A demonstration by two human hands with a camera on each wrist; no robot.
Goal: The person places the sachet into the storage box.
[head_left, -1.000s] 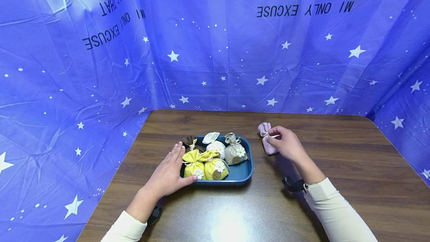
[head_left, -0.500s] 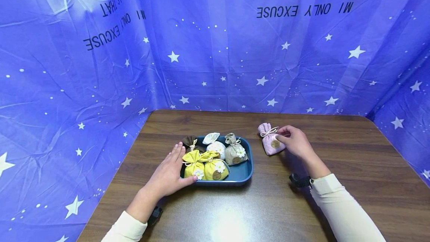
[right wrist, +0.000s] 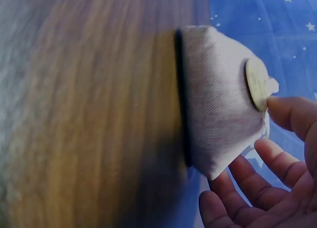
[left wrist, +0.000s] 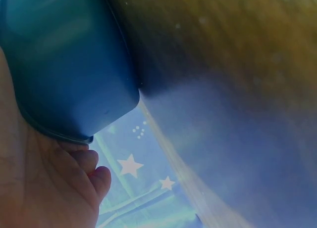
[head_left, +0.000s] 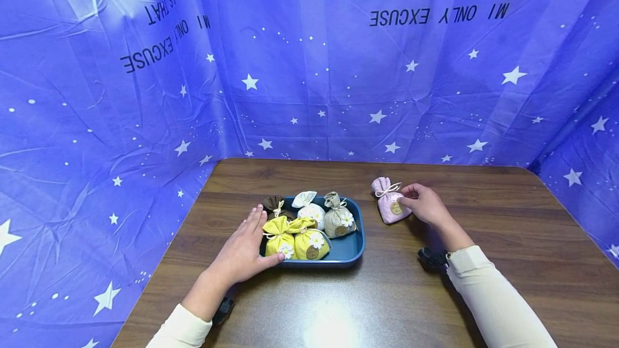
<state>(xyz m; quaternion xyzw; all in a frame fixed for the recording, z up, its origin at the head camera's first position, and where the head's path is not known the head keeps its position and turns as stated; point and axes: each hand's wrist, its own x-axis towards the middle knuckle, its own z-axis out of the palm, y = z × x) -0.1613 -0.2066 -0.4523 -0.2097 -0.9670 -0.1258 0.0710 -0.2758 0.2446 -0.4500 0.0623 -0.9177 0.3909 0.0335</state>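
Note:
In the head view, my left hand [head_left: 242,246] lies along the left end of a blue tray [head_left: 347,251], fingers straight against its side and thumb at the front rim. Several small drawstring pouches sit inside: a brown pouch [head_left: 272,203], a white pouch [head_left: 311,211], a grey-beige pouch [head_left: 337,218] and two yellow pouches [head_left: 309,243]. Right of the tray, a pink drawstring pouch [head_left: 387,209] with a round tag lies on the table. My right hand [head_left: 425,205] holds its right side, thumb at the tag [right wrist: 256,84], fingers along the side in the right wrist view.
A brown wood-grain table [head_left: 290,305] bears everything. Behind it and at both sides hangs a blue curtain [head_left: 309,79] with white stars and printed lettering. Bare tabletop shows between tray and pink pouch, and in front of the tray.
My right hand has shifted right, from the pink pouch's tied neck to its right side, uncovering the bow and tag. Over the last half second it barely moves. My left hand stays put.

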